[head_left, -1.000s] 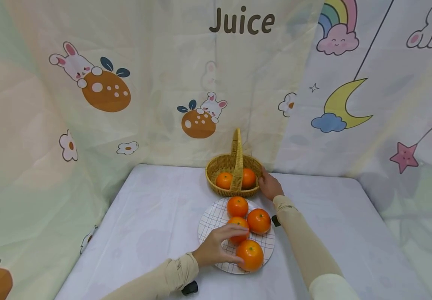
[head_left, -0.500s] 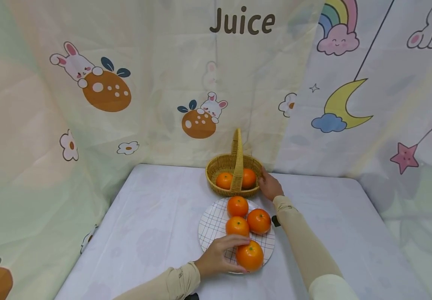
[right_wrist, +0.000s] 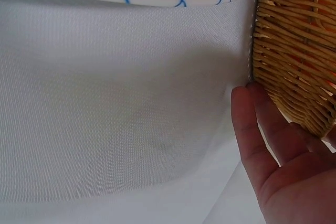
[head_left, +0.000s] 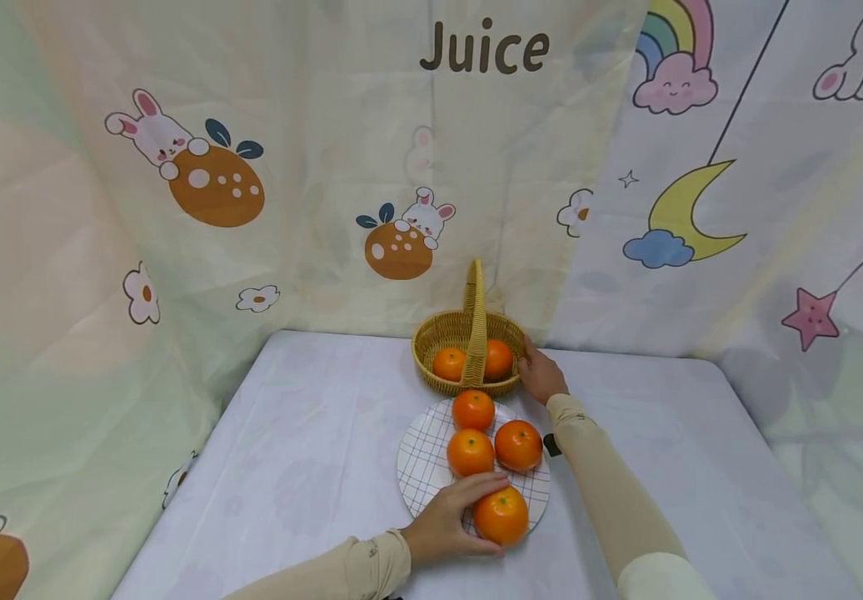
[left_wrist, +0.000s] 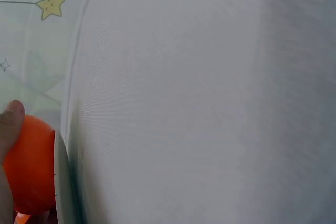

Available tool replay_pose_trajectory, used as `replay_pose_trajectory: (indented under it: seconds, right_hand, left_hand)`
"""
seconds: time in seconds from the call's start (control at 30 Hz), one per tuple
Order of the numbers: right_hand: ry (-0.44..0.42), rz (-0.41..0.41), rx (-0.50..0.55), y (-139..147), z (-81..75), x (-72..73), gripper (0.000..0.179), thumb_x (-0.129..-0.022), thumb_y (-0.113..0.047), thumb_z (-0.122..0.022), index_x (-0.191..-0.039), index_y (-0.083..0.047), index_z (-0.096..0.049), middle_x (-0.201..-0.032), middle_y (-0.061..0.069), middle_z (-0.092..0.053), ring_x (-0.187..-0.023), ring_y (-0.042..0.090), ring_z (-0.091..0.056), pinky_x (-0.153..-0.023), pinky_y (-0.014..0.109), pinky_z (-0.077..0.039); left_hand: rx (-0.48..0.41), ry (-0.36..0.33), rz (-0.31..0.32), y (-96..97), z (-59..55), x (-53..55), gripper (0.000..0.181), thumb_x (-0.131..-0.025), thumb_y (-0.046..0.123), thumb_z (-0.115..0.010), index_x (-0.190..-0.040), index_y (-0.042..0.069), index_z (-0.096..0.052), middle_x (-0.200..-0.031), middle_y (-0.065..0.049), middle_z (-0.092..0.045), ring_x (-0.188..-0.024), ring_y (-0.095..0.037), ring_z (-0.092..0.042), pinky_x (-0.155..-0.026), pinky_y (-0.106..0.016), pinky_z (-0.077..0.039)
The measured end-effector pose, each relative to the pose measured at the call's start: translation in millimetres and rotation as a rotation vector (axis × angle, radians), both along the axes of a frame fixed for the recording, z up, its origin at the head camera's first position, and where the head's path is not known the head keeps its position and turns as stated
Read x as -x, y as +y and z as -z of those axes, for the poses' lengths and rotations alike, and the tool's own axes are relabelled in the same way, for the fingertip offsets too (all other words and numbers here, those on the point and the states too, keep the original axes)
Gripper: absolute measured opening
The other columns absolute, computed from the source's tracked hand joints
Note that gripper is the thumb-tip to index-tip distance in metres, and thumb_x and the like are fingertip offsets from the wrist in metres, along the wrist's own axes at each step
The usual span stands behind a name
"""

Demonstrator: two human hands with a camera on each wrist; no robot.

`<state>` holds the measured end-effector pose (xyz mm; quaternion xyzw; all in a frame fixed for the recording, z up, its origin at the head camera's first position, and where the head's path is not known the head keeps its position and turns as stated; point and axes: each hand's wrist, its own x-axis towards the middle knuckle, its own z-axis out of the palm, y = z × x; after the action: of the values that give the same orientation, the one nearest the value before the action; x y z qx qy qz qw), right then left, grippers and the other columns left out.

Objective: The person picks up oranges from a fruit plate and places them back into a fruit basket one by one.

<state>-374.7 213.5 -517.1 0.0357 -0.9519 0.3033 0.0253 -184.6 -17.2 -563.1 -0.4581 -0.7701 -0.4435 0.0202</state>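
since the basket could slide, i guess, right hand braces it straight-fingered; left hand cups the nearest orange on the plate.

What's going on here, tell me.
A person's left hand has fingers and thumb around the nearest orange, at the near edge of a plate. Three more oranges sit on the plate. The right hand touches the side of a basket, which holds two oranges.
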Motion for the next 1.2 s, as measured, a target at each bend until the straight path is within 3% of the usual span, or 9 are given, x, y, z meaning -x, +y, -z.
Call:
replay_pose_trajectory:
  seconds: [0.27, 0.5, 0.6, 0.7, 0.87, 0.97, 1.03, 1.1, 1.2]
  right_hand:
    - [0.000, -0.006, 0.000, 0, 0.8, 1.0, 0.054, -0.089, -0.020, -0.032, -0.140, -0.010, -0.015, -0.125, 0.020, -0.044, -0.075, 0.027, -0.046, -0.069, 0.039, -0.036]
    - [0.006, 0.001, -0.017, 0, 1.6, 1.1, 0.054, -0.089, -0.021, -0.031, -0.140, -0.010, -0.015, -0.127, 0.019, -0.043, -0.076, 0.026, -0.047, -0.071, 0.040, -0.038]
    - [0.014, -0.002, -0.017, 1, 2.5, 1.1, 0.054, -0.089, -0.022, -0.031, -0.140, -0.010, -0.015, -0.118, 0.021, -0.049, -0.069, 0.027, -0.046, -0.067, 0.039, -0.036]
    - [0.027, 0.001, -0.022, 1, 3.2, 0.9, 0.055, -0.089, -0.023, -0.031, -0.140, -0.011, -0.016, -0.119, 0.020, -0.049, -0.072, 0.027, -0.048, -0.068, 0.038, -0.037]
    - [0.033, 0.007, -0.027, 1, 4.1, 0.3, 0.055, -0.089, -0.024, -0.030, -0.140, -0.011, -0.016, -0.125, 0.019, -0.045, -0.077, 0.027, -0.048, -0.070, 0.039, -0.038]
    - [0.024, 0.005, -0.021, 0, 4.3, 0.0, 0.055, -0.089, -0.024, -0.030, -0.140, -0.011, -0.015, -0.112, 0.020, -0.053, -0.068, 0.026, -0.048, -0.067, 0.038, -0.038]
    - [0.016, 0.006, -0.017, 0, 4.5, -0.1, 0.055, -0.089, -0.024, -0.030, -0.140, -0.012, -0.015, -0.101, 0.020, -0.056, -0.062, 0.025, -0.045, -0.065, 0.037, -0.037]
    - [0.009, 0.008, -0.015, 0, 4.8, 0.1, 0.055, -0.089, -0.025, -0.031, -0.140, -0.013, -0.015, -0.102, 0.019, -0.056, -0.060, 0.025, -0.044, -0.064, 0.036, -0.036]
    - [0.005, 0.012, -0.021, -1, 6.2, 1.9, 0.056, -0.088, -0.025, -0.031, -0.140, -0.013, -0.015, -0.118, 0.018, -0.050, -0.065, 0.025, -0.045, -0.066, 0.036, -0.036]
  left_hand:
    - [-0.007, -0.014, 0.019, 0.7, -1.3, -0.5, 0.080, -0.064, 0.035, -0.076, -0.132, 0.021, -0.036, -0.132, 0.001, -0.038, -0.121, -0.008, -0.032, -0.097, -0.028, -0.032]
    - [-0.018, 0.034, 0.073, -2.5, -13.5, -1.3, 0.081, -0.063, 0.037, -0.076, -0.132, 0.023, -0.035, -0.132, 0.007, -0.037, -0.121, -0.009, -0.032, -0.098, -0.027, -0.031]
    - [-0.057, 0.058, 0.071, -5.1, -23.4, 0.0, 0.082, -0.062, 0.037, -0.077, -0.131, 0.019, -0.037, -0.131, 0.007, -0.038, -0.121, -0.011, -0.034, -0.097, -0.028, -0.032]
    - [-0.122, 0.032, 0.082, -8.2, -37.8, 1.1, 0.083, -0.061, 0.033, -0.078, -0.131, 0.016, -0.037, -0.131, 0.004, -0.039, -0.119, -0.012, -0.037, -0.092, -0.026, -0.037]
    - [-0.220, -0.038, 0.071, -17.7, -78.5, 3.5, 0.080, -0.061, 0.020, -0.079, -0.129, 0.011, -0.039, -0.129, -0.004, -0.042, -0.114, -0.015, -0.043, -0.080, -0.026, -0.046]
    - [-0.253, -0.059, 0.031, -27.8, -101.7, 10.6, 0.077, -0.061, 0.015, -0.079, -0.128, 0.006, -0.041, -0.128, -0.008, -0.042, -0.114, -0.019, -0.044, -0.077, -0.030, -0.048]
    - [-0.265, -0.065, -0.013, -35.1, -110.7, 20.1, 0.076, -0.062, 0.014, -0.079, -0.127, 0.004, -0.041, -0.129, -0.010, -0.041, -0.113, -0.019, -0.044, -0.076, -0.031, -0.049]
    - [-0.275, -0.069, -0.074, -42.6, -116.0, 32.4, 0.076, -0.063, 0.014, -0.078, -0.128, 0.004, -0.041, -0.129, -0.009, -0.041, -0.113, -0.018, -0.044, -0.076, -0.032, -0.048]
    - [-0.286, -0.076, -0.180, -53.6, -118.1, 55.4, 0.075, -0.064, 0.014, -0.077, -0.129, 0.011, -0.041, -0.128, -0.006, -0.042, -0.110, -0.014, -0.045, -0.077, -0.032, -0.048]
